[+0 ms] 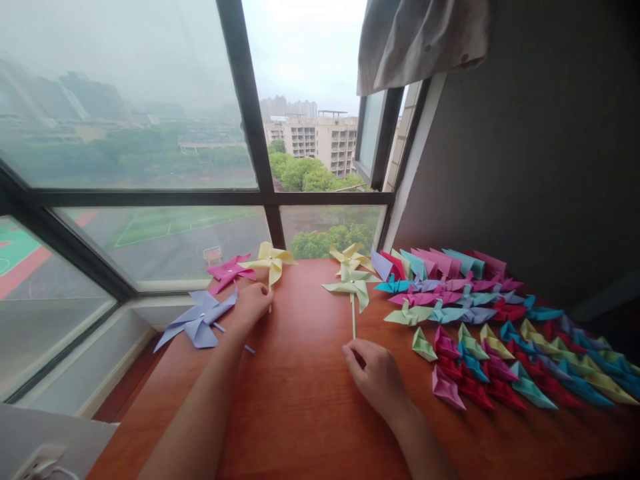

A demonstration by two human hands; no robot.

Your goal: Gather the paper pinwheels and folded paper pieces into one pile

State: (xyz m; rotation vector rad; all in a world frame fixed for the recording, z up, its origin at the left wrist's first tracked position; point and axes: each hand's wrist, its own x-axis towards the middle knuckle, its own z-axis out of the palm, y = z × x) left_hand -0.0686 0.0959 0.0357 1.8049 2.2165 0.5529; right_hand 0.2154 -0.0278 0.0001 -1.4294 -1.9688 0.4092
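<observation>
My left hand [253,305] is closed round the thin stick of a pale yellow pinwheel [276,268] near the far left of the table. Closer to me and to the left lies a lavender pinwheel [203,315], its stick partly hidden by my left wrist. A magenta pinwheel [229,272] rests just beyond that hand. With fingers pinched, my right hand [376,375] holds the lower end of a pale green pinwheel's stick; the pale green pinwheel [353,288] points away from me. Behind it, partly covered, is another yellow pinwheel [349,255].
Rows of folded paper cranes [447,311] and paper boats [493,390] fill the right side of the wooden table [300,413]. Upright folded papers [440,264] stand behind them. A window [320,227] borders the far edge; a grey cloth [425,43] hangs above.
</observation>
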